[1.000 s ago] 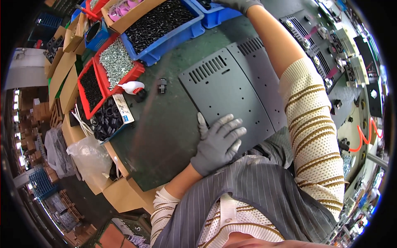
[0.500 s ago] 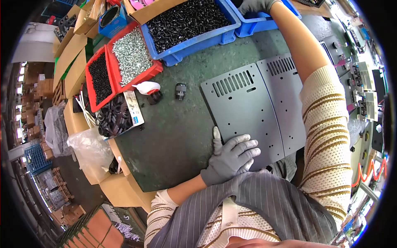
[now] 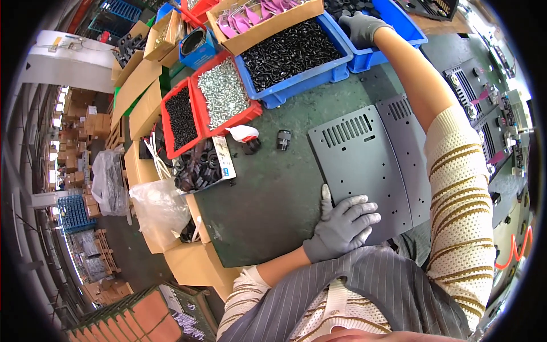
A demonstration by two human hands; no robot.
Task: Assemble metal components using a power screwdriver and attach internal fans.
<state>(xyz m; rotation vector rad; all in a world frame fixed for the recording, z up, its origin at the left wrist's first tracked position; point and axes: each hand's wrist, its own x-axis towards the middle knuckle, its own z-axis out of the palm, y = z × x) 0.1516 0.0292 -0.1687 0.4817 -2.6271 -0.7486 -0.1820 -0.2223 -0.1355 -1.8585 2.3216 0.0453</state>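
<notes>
My left hand (image 3: 343,227), in a grey glove, lies with fingers spread on the lower left part of a grey metal panel (image 3: 359,171). The panel has a row of slots and several small holes. Its thumb points up along the left edge. A second slotted grey panel (image 3: 407,154) sits against the right side of the first, partly hidden by my right arm. Far out, my gloved right hand (image 3: 363,29) dips into a blue bin (image 3: 387,51) of black parts (image 3: 347,7). Its fingers are curled, and what they hold is hidden.
Left of that bin stand a blue bin of black fasteners (image 3: 285,54), red trays with silver screws (image 3: 222,94) and black screws (image 3: 181,119), and a box of pink parts (image 3: 250,17). A white-and-red bottle (image 3: 243,133) and a black cylindrical fitting (image 3: 283,139) stand on the green tabletop (image 3: 256,199).
The whole view has shifted, so the bench and bins appear lower and further right. My right hand is still at the blue bin; my left hand keeps its place on the panel.
</notes>
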